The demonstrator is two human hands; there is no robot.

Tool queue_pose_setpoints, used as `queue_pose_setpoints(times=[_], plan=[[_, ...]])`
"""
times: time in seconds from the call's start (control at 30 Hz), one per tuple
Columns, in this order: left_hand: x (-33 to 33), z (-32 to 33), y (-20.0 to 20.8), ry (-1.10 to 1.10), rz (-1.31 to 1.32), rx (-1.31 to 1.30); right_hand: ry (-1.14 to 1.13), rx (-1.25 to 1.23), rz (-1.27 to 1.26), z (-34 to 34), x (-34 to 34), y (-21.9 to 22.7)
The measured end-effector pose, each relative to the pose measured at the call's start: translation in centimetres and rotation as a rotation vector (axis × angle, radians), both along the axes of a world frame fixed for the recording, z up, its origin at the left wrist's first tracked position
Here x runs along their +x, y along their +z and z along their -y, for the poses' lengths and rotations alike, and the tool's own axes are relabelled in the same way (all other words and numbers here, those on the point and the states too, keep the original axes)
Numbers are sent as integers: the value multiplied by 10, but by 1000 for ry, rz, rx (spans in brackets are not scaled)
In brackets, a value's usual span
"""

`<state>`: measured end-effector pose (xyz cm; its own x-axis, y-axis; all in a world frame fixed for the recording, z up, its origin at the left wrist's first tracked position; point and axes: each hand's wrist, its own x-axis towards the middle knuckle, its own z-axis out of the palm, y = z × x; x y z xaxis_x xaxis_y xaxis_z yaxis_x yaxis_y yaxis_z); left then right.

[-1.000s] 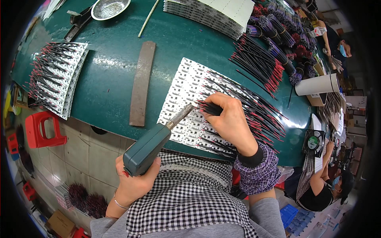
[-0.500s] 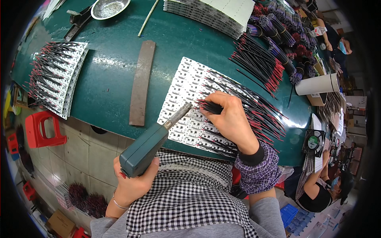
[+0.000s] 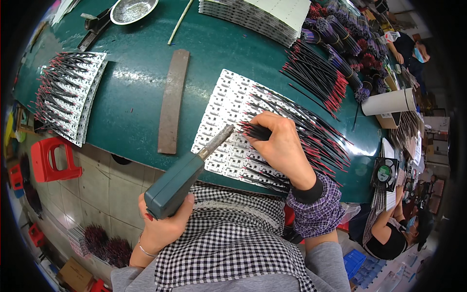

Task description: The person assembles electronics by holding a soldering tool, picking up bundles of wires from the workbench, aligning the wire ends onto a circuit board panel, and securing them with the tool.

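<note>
My left hand (image 3: 168,221) is closed round the dark green handle of a soldering gun (image 3: 176,184). Its metal tip reaches up and right, close to the fingertips of my right hand (image 3: 282,143). My right hand pinches a bundle of black wires (image 3: 256,131) with red ends over the white circuit board panel (image 3: 209,127). Rows of similar wires (image 3: 311,129) lie across the panel's right part, their far ends hanging past its edge. Whether the tip touches a wire or the board is too small to tell.
A brown flat bar (image 3: 173,102) lies left of the panel. Farther left is a wired panel stack (image 3: 92,92). At the back are a metal bowl (image 3: 134,10) and a board stack (image 3: 253,22); loose wires (image 3: 318,75) lie right, a small fan (image 3: 386,173) at the right edge.
The soldering gun and the panel have shifted very slightly left in the picture. Both hands keep their grips.
</note>
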<state>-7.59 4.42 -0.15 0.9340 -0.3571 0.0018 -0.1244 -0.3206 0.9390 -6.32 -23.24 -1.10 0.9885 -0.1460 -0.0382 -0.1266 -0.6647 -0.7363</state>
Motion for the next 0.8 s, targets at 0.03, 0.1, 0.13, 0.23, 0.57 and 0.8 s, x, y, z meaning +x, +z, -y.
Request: queue_pose_setpoints(times=[0.03,0.1,0.13,0.23,0.57,0.8], plan=[[0,1,-2,-2,0,0,-6,5,-2,0,0,0],[0,2,-6,23,59,-28,-11,-7,-3,-2,0,1],[0,2,-6,24,60,-28,-18,-19,-5,-3,-1,1],[2,2,-6,-19,-3,-29,-32,-28,-19,-4,-1,2],[-1,2,-5,12,-49,-8,-54,-29,-14,-6,-1,1],[-5,-4,-9,50,19,-35,-22,-38,-11,-5,-2,6]])
